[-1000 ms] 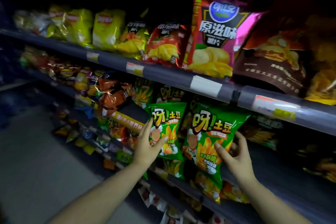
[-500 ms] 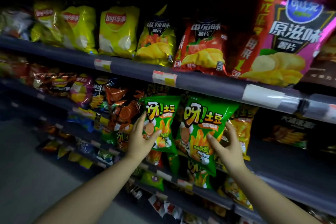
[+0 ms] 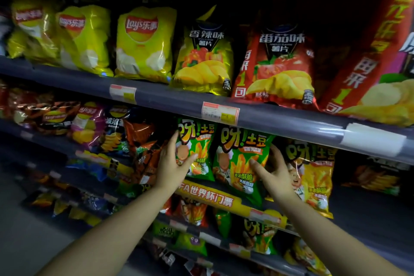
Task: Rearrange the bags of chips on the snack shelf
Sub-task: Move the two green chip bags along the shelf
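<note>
My left hand (image 3: 173, 164) grips the left green bag (image 3: 197, 148) by its left side, thumb across the front. My right hand (image 3: 274, 172) clasps the right green bag (image 3: 240, 161) the same way. Both stand upright at the shelf's front edge (image 3: 224, 199), touching; the yellow bag (image 3: 313, 177) crowds right.

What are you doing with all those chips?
A person is tidying a shop shelf full of snacks. The left hand grips the side of one green chip bag, and the right hand holds the green chip bag next to it. Both bags stand upright on the middle shelf, beside an orange bag. Yellow bags and a red bag sit on the shelf above, untouched.
</note>
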`<move>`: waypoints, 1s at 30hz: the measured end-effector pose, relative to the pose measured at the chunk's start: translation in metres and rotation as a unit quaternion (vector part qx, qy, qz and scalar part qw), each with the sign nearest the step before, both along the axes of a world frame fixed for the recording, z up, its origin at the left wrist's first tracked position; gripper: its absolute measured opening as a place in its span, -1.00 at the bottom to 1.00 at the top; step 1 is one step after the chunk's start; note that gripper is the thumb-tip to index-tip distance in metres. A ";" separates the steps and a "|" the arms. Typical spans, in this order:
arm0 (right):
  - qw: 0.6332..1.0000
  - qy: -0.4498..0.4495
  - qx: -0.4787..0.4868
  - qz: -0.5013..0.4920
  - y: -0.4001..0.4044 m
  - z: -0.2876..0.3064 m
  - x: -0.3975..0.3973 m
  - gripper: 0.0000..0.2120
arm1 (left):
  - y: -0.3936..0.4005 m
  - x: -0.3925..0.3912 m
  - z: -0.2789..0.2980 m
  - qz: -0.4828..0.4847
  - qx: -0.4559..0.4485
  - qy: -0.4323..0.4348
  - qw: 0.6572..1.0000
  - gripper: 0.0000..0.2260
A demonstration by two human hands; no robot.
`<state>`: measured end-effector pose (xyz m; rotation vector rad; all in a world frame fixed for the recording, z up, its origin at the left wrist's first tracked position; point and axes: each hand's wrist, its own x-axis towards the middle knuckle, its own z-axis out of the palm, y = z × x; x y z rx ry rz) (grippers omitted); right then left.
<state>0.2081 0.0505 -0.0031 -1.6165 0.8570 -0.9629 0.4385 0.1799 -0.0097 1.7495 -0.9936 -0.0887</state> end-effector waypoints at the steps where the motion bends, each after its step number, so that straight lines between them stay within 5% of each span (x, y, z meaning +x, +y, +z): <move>1: 1.000 0.005 0.008 -0.004 -0.001 0.001 0.003 -0.37 | -0.005 0.004 -0.001 -0.004 0.004 -0.003 1.000 -0.28; 10: 0.994 0.107 0.037 -0.010 0.000 -0.004 0.007 -0.37 | -0.027 0.027 -0.016 -0.032 0.034 -0.050 0.998 -0.24; 15: 0.991 0.121 0.045 -0.036 0.009 -0.009 0.010 -0.53 | -0.022 0.021 -0.031 -0.047 0.035 -0.043 0.997 -0.26; 21: 0.986 0.155 0.053 -0.041 0.010 -0.007 0.013 -0.39 | -0.028 0.018 -0.036 -0.058 0.040 -0.030 0.997 -0.26; 30: 0.985 0.157 0.041 -0.061 0.021 -0.006 0.021 -0.47 | -0.031 0.023 -0.044 -0.073 0.069 -0.050 0.994 -0.29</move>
